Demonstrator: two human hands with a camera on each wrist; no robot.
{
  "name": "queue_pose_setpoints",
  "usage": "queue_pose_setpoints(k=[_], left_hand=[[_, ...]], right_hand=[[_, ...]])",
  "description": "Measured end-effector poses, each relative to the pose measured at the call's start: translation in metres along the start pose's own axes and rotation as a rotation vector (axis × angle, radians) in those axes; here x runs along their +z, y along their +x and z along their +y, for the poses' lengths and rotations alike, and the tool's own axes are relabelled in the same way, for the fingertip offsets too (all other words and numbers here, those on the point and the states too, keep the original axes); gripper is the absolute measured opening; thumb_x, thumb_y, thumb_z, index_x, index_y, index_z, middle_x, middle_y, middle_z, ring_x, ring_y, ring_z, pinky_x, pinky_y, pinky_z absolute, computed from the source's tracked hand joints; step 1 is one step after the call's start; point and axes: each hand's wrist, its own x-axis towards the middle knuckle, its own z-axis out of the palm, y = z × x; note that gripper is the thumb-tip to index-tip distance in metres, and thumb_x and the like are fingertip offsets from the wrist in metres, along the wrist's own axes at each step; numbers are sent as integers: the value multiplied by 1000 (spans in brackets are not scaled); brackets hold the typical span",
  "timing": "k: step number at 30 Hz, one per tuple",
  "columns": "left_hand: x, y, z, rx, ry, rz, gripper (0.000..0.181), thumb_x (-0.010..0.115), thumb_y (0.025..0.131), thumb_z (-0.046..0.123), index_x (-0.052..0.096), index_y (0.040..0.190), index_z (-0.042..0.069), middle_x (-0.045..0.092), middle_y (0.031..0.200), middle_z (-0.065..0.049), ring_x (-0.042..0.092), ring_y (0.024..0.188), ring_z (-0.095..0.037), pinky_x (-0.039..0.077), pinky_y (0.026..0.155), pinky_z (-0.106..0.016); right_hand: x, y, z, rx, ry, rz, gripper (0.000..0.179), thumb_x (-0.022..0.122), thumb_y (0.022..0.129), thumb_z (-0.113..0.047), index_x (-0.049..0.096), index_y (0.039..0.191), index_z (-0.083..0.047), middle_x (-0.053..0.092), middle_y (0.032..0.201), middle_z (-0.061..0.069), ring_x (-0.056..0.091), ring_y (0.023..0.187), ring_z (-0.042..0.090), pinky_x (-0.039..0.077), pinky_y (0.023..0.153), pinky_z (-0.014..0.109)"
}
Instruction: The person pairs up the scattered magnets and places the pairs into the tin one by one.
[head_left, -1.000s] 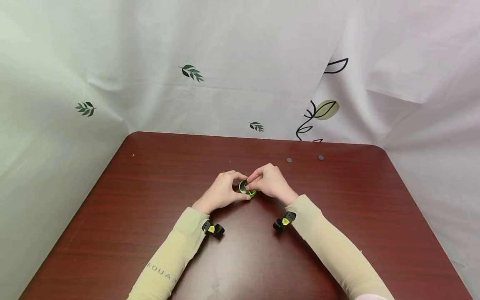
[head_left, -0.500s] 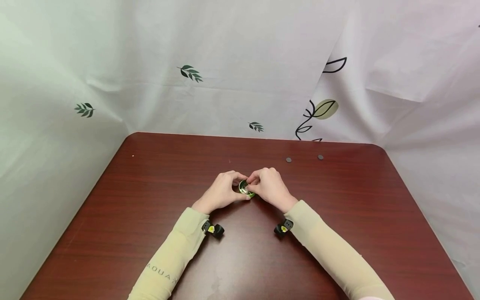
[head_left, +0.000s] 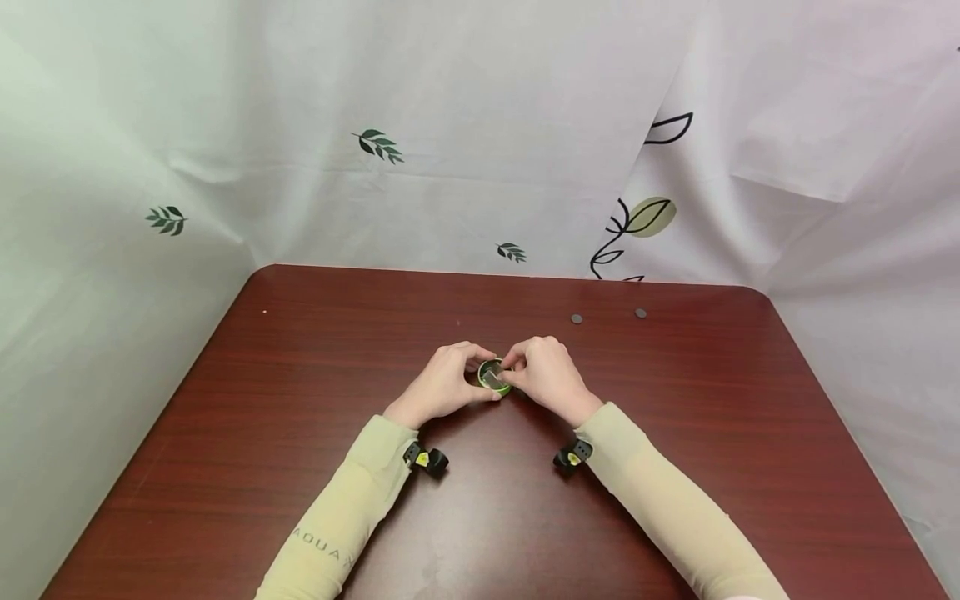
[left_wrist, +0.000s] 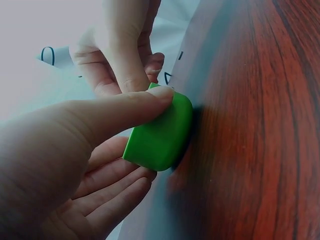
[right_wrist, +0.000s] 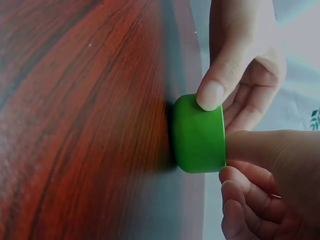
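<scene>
A small round green cup (head_left: 504,391) stands on the table, its mouth up and its inside dark with a silvery glint. My left hand (head_left: 444,381) holds it from the left, thumb on the near side and fingers round the far side. In the left wrist view, the left thumb presses the green wall (left_wrist: 162,132). My right hand (head_left: 547,377) bends over the right rim, thumb and forefinger close together at the mouth. The right thumb enters the cup in the right wrist view, its tip hidden behind the wall (right_wrist: 199,140). I cannot tell whether these fingers pinch something inside.
Two small dark grey discs, a left one (head_left: 577,319) and a right one (head_left: 641,313), lie on the reddish-brown table (head_left: 360,308) beyond the right hand. A white curtain (head_left: 450,200) with leaf prints hangs behind the table.
My right fingertips dip into the cup, then draw slightly right, so more of its silvery inside shows. The left hand and cup stay in place.
</scene>
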Motion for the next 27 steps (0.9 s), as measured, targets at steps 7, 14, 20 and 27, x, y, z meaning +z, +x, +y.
queue_pose_setpoints(k=[7, 14, 20, 27], left_hand=[[0, 1, 0, 2, 3, 2, 53, 93, 76, 20, 70, 121, 4, 68, 108, -3, 67, 96, -12, 54, 85, -27], [0, 1, 0, -4, 1, -3, 53, 93, 76, 20, 70, 121, 5, 68, 109, -2, 67, 96, -12, 54, 85, -27], [1, 1, 0, 4, 11, 7, 53, 93, 76, 21, 70, 120, 5, 68, 108, 0, 66, 96, -12, 54, 85, -27], [1, 0, -1, -5, 14, 0, 54, 93, 76, 22, 70, 121, 5, 69, 111, -1, 66, 96, -11, 53, 86, -26]], right_hand=[[1, 1, -1, -20, -38, 25, 3, 82, 79, -11, 79, 79, -12, 58, 60, -12, 52, 55, 5, 46, 54, 26], [1, -3, 1, 26, 48, 29, 4, 82, 83, -13, 79, 85, -13, 58, 62, -11, 54, 55, 7, 47, 55, 27], [-2, -5, 3, 27, 147, 85, 8, 83, 85, -17, 79, 89, -11, 64, 68, -9, 60, 59, 8, 52, 57, 29], [-4, -5, 7, 20, 195, 105, 7, 81, 86, -16, 80, 91, -11, 69, 75, -7, 65, 65, 5, 56, 62, 27]])
